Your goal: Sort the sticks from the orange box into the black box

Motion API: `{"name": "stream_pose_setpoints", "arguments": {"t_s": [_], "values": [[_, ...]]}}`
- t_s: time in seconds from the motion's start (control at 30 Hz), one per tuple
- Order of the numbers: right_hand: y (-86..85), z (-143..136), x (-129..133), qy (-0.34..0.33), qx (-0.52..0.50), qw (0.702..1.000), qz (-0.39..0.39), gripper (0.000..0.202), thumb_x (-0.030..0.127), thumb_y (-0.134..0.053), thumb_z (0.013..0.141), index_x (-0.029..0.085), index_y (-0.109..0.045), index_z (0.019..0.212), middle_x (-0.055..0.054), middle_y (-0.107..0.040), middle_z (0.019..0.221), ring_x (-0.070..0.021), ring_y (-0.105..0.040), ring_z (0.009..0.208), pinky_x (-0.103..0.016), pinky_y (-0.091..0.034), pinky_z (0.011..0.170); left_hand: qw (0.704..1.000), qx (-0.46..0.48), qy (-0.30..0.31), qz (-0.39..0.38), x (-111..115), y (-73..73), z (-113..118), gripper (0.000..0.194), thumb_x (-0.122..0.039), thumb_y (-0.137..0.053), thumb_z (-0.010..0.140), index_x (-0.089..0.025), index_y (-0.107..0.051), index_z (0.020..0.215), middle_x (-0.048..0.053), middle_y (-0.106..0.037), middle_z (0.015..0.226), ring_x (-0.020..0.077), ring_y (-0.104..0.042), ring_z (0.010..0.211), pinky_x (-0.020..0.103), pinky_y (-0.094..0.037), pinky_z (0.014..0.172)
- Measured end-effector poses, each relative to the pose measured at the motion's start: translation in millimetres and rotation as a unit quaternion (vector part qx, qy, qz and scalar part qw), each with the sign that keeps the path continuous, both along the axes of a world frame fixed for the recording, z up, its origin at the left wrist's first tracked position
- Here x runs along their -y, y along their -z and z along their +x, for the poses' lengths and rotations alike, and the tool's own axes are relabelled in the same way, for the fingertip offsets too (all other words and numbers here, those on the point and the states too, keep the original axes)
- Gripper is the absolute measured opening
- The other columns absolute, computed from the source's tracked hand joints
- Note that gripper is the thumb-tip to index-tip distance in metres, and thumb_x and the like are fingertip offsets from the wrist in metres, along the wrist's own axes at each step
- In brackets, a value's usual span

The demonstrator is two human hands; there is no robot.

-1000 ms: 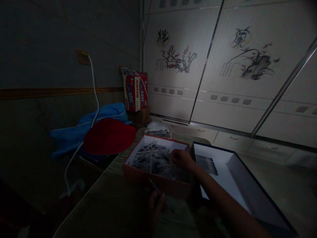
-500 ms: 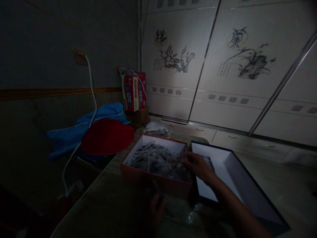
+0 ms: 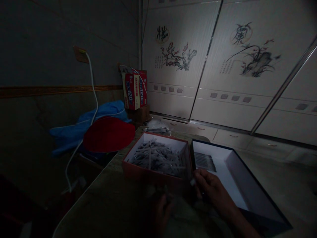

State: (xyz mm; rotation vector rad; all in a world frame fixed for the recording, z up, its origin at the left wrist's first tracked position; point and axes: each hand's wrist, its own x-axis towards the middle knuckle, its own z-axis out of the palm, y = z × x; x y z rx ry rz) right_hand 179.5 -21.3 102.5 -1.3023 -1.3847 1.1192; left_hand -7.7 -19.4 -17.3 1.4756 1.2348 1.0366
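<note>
My right hand [image 3: 215, 191] is closed in a pinch at the near left corner of a dark-edged box [image 3: 235, 185] with a white inside. A small pale bit shows at its fingertips; the rest of what it holds is lost in shadow. Low in front of the reddish box [image 3: 153, 176], my left hand [image 3: 163, 210] is closed around something slender, too dark to name. A heap of thin pen-like sticks [image 3: 160, 155], pale and dark, some seemingly in clear wrappers, fills the reddish box. Inside the dark-edged box, several such sticks [image 3: 205, 161] lie side by side in a row.
Both boxes stand on a dark table [image 3: 104, 198]. Behind them lies a clear plastic bag [image 3: 158, 125] of similar sticks. To the left are a red round cloth item [image 3: 109, 134], blue fabric [image 3: 71, 132] and a white cable [image 3: 92, 82]. Red cartons [image 3: 135, 91] stand near the wardrobe doors.
My right hand has come out of the reddish box and moved right and nearer, uncovering the row of sticks. My left hand has shifted slightly right. The view has tilted slightly.
</note>
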Motion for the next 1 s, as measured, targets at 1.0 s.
{"name": "stream_pose_setpoints", "arguments": {"t_s": [1.0], "values": [[27.4, -11.5, 48.1, 0.014, -0.028, 0.999, -0.007, 0.025, 0.046, -0.059, 0.080, 0.022, -0.058, 0.084, 0.005, -0.050, 0.060, -0.0113, -0.047, 0.056, -0.022, -0.036, 0.053, 0.959, -0.193, 0.162, 0.133, 4.1, -59.6, -45.6, 0.026, -0.031, -0.043, 0.086, -0.029, -0.069, 0.090, 0.002, -0.067, 0.087, 0.0150, -0.059, 0.074, 0.025, -0.049, 0.069]]}}
